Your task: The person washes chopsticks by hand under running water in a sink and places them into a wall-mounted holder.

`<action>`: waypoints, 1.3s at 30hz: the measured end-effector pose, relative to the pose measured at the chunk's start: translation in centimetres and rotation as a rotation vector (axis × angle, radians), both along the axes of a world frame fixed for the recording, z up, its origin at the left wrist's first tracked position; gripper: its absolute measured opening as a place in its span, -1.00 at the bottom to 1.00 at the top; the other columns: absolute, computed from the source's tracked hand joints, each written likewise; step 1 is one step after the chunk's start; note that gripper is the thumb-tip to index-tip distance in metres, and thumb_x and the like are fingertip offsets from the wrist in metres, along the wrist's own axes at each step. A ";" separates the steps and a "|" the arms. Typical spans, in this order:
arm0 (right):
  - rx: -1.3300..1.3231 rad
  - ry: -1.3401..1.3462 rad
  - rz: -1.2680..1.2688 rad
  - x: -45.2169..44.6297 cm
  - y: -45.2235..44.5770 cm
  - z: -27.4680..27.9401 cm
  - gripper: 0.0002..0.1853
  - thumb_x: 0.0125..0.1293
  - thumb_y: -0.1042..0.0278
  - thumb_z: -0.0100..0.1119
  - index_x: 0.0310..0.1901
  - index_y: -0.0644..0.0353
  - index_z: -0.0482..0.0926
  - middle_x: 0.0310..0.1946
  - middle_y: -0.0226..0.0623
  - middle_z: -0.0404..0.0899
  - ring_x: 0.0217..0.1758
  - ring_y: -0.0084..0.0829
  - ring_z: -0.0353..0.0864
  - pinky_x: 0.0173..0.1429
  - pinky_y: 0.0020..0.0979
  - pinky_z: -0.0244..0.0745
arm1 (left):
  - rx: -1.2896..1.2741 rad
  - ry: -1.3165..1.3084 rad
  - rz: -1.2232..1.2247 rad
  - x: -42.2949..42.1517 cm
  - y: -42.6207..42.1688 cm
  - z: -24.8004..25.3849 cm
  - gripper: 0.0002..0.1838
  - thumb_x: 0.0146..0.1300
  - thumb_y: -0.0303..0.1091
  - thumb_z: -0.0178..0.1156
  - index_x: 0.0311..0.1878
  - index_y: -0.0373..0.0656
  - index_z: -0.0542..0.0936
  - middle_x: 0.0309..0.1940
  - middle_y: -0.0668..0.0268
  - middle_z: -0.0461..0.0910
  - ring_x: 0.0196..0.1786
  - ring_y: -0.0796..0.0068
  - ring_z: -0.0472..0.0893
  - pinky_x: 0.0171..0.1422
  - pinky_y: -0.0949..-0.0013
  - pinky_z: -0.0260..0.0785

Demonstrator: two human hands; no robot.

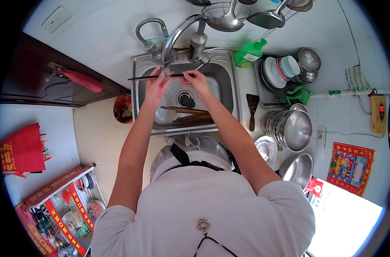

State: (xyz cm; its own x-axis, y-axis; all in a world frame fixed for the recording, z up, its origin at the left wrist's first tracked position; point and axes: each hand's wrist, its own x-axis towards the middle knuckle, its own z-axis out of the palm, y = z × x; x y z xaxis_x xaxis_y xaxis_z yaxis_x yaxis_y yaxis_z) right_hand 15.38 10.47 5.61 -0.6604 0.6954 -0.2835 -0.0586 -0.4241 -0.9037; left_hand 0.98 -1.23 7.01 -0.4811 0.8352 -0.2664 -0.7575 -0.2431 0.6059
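Observation:
Dark chopsticks (177,76) lie roughly level across the sink under the faucet (177,32). My left hand (157,88) is closed around them near the falling water, with their tips sticking out to the left. My right hand (198,83) pinches their other end; how many chopsticks there are I cannot tell. Below my hands, several brown chopsticks (190,115) lie loose in the metal sink (140,103), close to the drain (186,99). Something dark sits in the drain.
A green detergent bottle (249,55) stands right of the sink, near a rack (262,88) of stacked bowls. A dark spatula (252,109) and stacked metal basins (296,130) rest on the counter. Ladles (225,22) hang above. A red bin (121,109) is at the left.

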 end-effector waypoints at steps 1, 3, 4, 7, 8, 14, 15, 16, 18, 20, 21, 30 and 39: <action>0.106 -0.062 0.021 0.2 0.3 -0.4 -0.77 0.19 0.33 0.20 -0.23 0.33 0.52 -0.41 -0.29 0.59 -0.43 -0.54 0.55 -0.37 -0.53 0.46 | -0.049 0.042 -0.016 0.0 0.1 0.3 -0.54 0.26 -0.54 0.02 0.23 -0.11 0.24 0.03 0.12 0.46 0.07 0.14 0.52 0.05 0.30 0.48; 0.241 -0.119 0.118 0.4 0.4 -0.3 -0.77 0.20 0.32 0.19 -0.26 0.35 0.55 -0.42 -0.30 0.58 -0.43 -0.57 0.52 -0.34 -0.54 0.43 | -0.147 0.125 -0.046 0.3 0.2 0.8 -0.55 0.26 -0.53 0.03 0.21 -0.13 0.24 0.02 0.12 0.47 0.05 0.14 0.53 0.02 0.33 0.49; 0.271 -0.114 0.192 0.6 0.2 0.8 -0.77 0.20 0.31 0.18 -0.27 0.35 0.56 -0.44 -0.30 0.58 -0.43 -0.59 0.51 -0.32 -0.54 0.42 | -0.145 0.135 -0.042 0.4 0.2 0.5 -0.56 0.26 -0.50 0.04 0.20 -0.13 0.26 0.01 0.13 0.48 0.03 0.16 0.54 0.00 0.34 0.49; 0.374 -0.287 0.402 0.6 0.5 1.3 -0.75 0.22 0.25 0.14 -0.29 0.32 0.58 -0.49 -0.30 0.57 -0.43 -0.58 0.47 -0.28 -0.53 0.39 | -0.164 0.167 -0.017 0.7 0.6 -0.6 -0.60 0.25 -0.41 0.08 0.16 -0.13 0.31 -0.04 0.16 0.50 -0.03 0.22 0.57 -0.03 0.37 0.49; 0.408 -0.377 0.472 0.6 0.7 1.2 -0.74 0.23 0.23 0.13 -0.29 0.30 0.59 -0.51 -0.30 0.56 -0.43 -0.57 0.46 -0.27 -0.51 0.38 | -0.187 0.182 0.005 0.6 0.5 -0.9 -0.62 0.26 -0.37 0.09 0.13 -0.13 0.34 -0.07 0.18 0.51 -0.05 0.25 0.57 -0.04 0.38 0.49; 0.621 -0.347 0.227 2.1 -0.4 0.4 -0.72 0.22 0.13 0.11 -0.31 0.21 0.60 -0.56 -0.24 0.53 -0.48 -0.42 0.47 -0.31 -0.39 0.37 | -0.258 -0.010 0.215 -1.1 0.5 -1.6 -0.72 0.26 -0.14 0.11 -0.08 -0.09 0.48 -0.37 0.35 0.52 -0.25 0.42 0.55 -0.13 0.36 0.48; 0.644 -0.367 0.216 2.2 -0.8 0.6 -0.72 0.24 0.14 0.09 -0.30 0.21 0.59 -0.57 -0.27 0.52 -0.50 -0.46 0.44 -0.34 -0.42 0.35 | -0.262 -0.033 0.249 -1.3 0.7 -1.7 -0.73 0.26 -0.11 0.11 -0.13 -0.09 0.49 -0.42 0.37 0.51 -0.28 0.44 0.55 -0.16 0.36 0.47; 0.667 -0.387 0.206 2.3 -1.4 0.8 -0.72 0.26 0.15 0.07 -0.28 0.21 0.58 -0.58 -0.30 0.51 -0.52 -0.49 0.42 -0.37 -0.44 0.32 | -0.238 -0.094 0.279 -1.3 0.9 -2.3 -0.73 0.26 -0.09 0.09 -0.18 -0.09 0.48 -0.44 0.38 0.49 -0.32 0.44 0.53 -0.19 0.35 0.47; 0.690 -0.403 0.137 2.1 -2.7 0.7 -0.72 0.28 0.15 0.05 -0.25 0.21 0.55 -0.57 -0.31 0.52 -0.52 -0.48 0.43 -0.38 -0.44 0.32 | -0.189 -0.215 0.337 -1.1 1.5 -4.0 -0.71 0.27 -0.04 0.07 -0.27 -0.08 0.45 -0.49 0.38 0.47 -0.38 0.44 0.51 -0.26 0.34 0.46; 0.691 -0.396 0.018 1.0 -4.5 -0.3 -0.71 0.28 0.12 0.04 -0.21 0.20 0.51 -0.53 -0.24 0.56 -0.48 -0.39 0.51 -0.35 -0.39 0.35 | -0.206 -0.242 0.287 0.1 2.0 -5.0 -0.68 0.28 0.00 0.03 -0.34 -0.08 0.41 -0.51 0.36 0.45 -0.42 0.42 0.51 -0.30 0.34 0.46; 0.666 -0.432 -0.019 0.6 -5.2 -0.1 -0.72 0.27 0.12 0.05 -0.21 0.19 0.50 -0.49 -0.19 0.57 -0.43 -0.28 0.53 -0.33 -0.32 0.37 | -0.214 -0.257 0.260 1.2 2.5 -5.1 -0.66 0.29 0.02 0.01 -0.37 -0.08 0.39 -0.52 0.35 0.44 -0.43 0.41 0.51 -0.32 0.33 0.46; 0.672 -0.530 -0.154 1.2 -6.0 1.6 -0.76 0.27 0.22 0.07 -0.15 0.17 0.37 -0.54 -0.19 0.57 -0.54 -0.30 0.50 -0.41 -0.35 0.33 | -0.312 -0.236 0.265 2.4 4.7 -3.7 -0.75 0.33 -0.08 -0.03 -0.30 -0.04 0.46 -0.57 0.42 0.42 -0.52 0.51 0.44 -0.46 0.43 0.35; 0.512 -0.446 -0.203 1.2 -5.8 0.7 -0.78 0.25 0.27 0.10 -0.17 0.20 0.37 -0.60 -0.28 0.53 -0.55 -0.54 0.43 -0.43 -0.45 0.30 | -0.162 -0.132 0.188 4.5 3.8 -3.6 -0.78 0.35 -0.16 -0.05 -0.26 -0.07 0.48 -0.48 0.44 0.48 -0.39 0.54 0.50 -0.29 0.47 0.41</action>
State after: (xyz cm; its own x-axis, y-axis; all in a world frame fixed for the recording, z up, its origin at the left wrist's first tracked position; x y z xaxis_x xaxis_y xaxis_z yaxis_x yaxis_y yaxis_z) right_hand 16.61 4.63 6.28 -0.4003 0.9108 -0.1010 0.3307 0.0408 -0.9428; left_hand 5.48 2.55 3.45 -0.5754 0.6765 -0.4597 -0.7836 -0.2948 0.5469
